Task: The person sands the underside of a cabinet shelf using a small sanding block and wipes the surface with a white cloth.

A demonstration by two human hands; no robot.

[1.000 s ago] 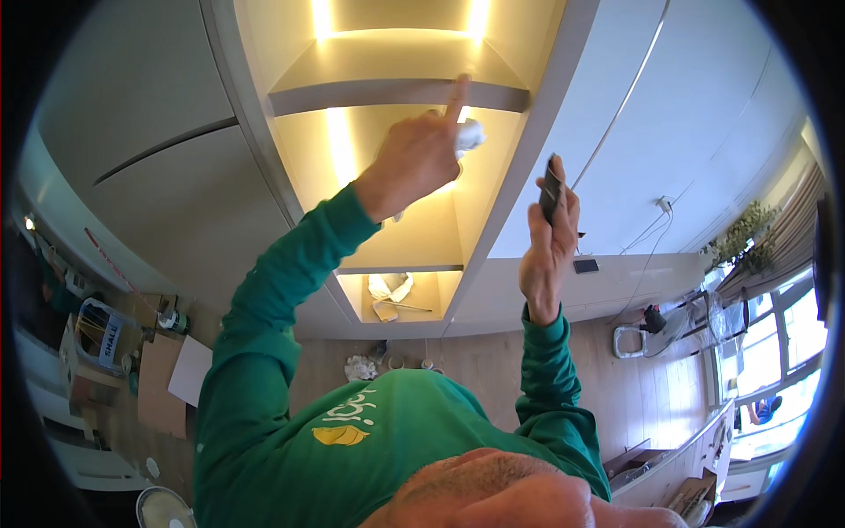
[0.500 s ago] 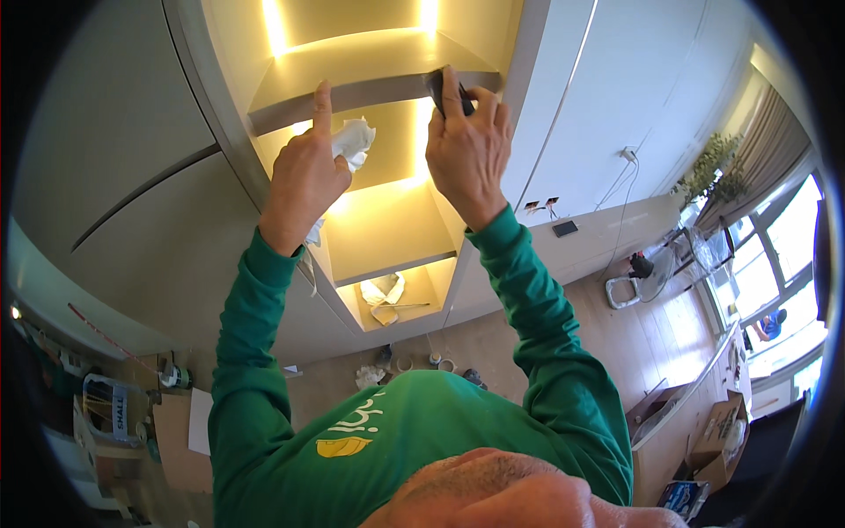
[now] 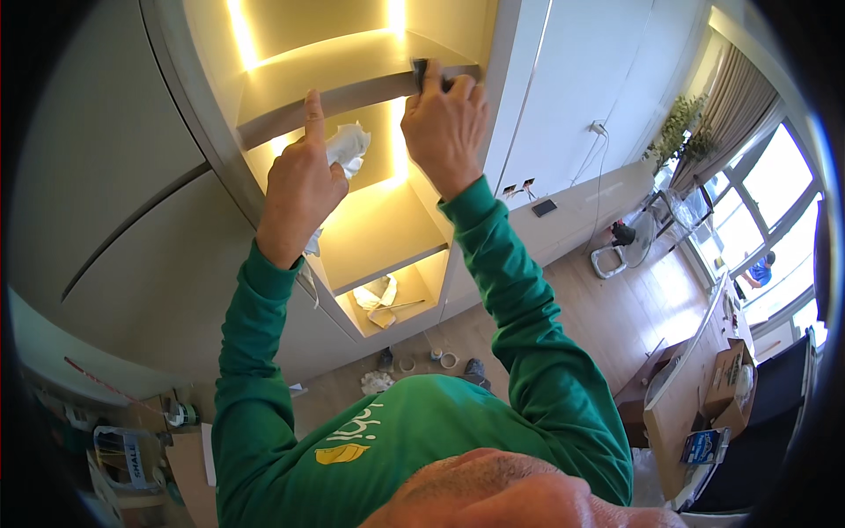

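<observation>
My left hand (image 3: 304, 180) is raised before a lit wall niche, index finger stretched up near the front edge of a curved shelf (image 3: 370, 91). Its other fingers are curled round a crumpled white cloth or paper (image 3: 349, 145), part of which hangs below the palm by the wrist. At the right end of the same shelf edge, my right hand (image 3: 444, 132) grips a small black object (image 3: 420, 72). The fingers hide most of that object, so its kind does not show. It appears to touch the shelf edge.
A lower shelf (image 3: 387, 270) lies beneath, with crumpled white material (image 3: 374, 293) in the bottom compartment. Loose wires (image 3: 528, 184) stick out of the right wall. Rolls of tape (image 3: 450, 360) lie on the floor. An open cardboard box (image 3: 729, 378) stands right; a person (image 3: 759, 270) shows beyond the window.
The whole view has turned a little, so the niche sits farther left. Both hands keep their grips; my right hand with the black object stays at the shelf's right end.
</observation>
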